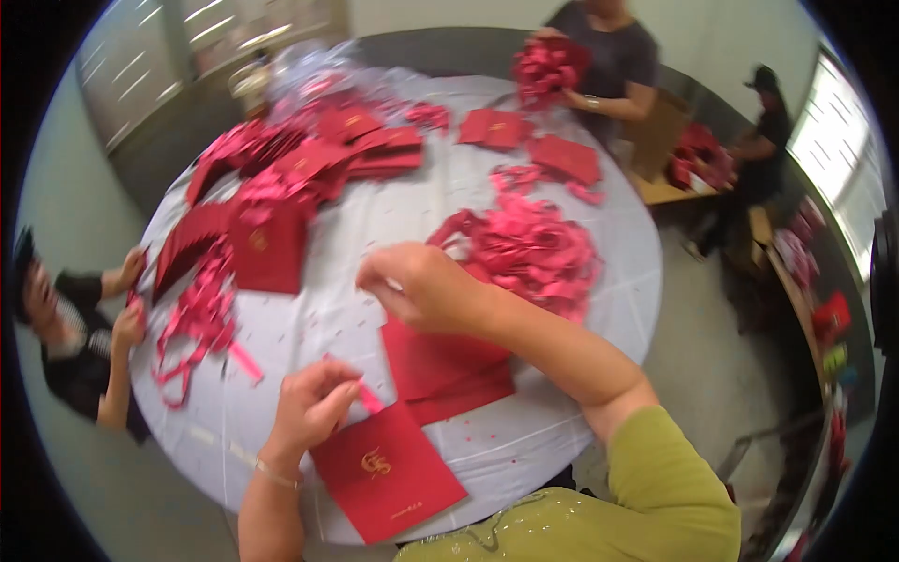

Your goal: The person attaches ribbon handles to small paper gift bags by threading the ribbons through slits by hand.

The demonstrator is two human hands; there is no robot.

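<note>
A flat red paper bag (pixel 386 473) with gold print lies at the table's near edge. At its upper left corner is my left hand (pixel 316 405), thumb and fingers closed on a short pink ribbon (pixel 372 397) by the bag's top edge. My right hand (pixel 417 281) is raised over the table, its fingers curled together; whatever is in them, if anything, cannot be made out. Below the right forearm lie several more flat red bags (pixel 448 370), overlapping and partly hidden by the arm. Just beyond that forearm sits a heap of pink ribbons (pixel 538 248).
The round table (pixel 346 323) has a white cover. Stacks of red bags (pixel 267 245) and loose ribbons (pixel 201 314) fill its left and far side. A person (pixel 70 323) sits at the left; another (pixel 613 66) stands opposite holding a red bundle (pixel 550 70). A third (pixel 760 140) is farther right.
</note>
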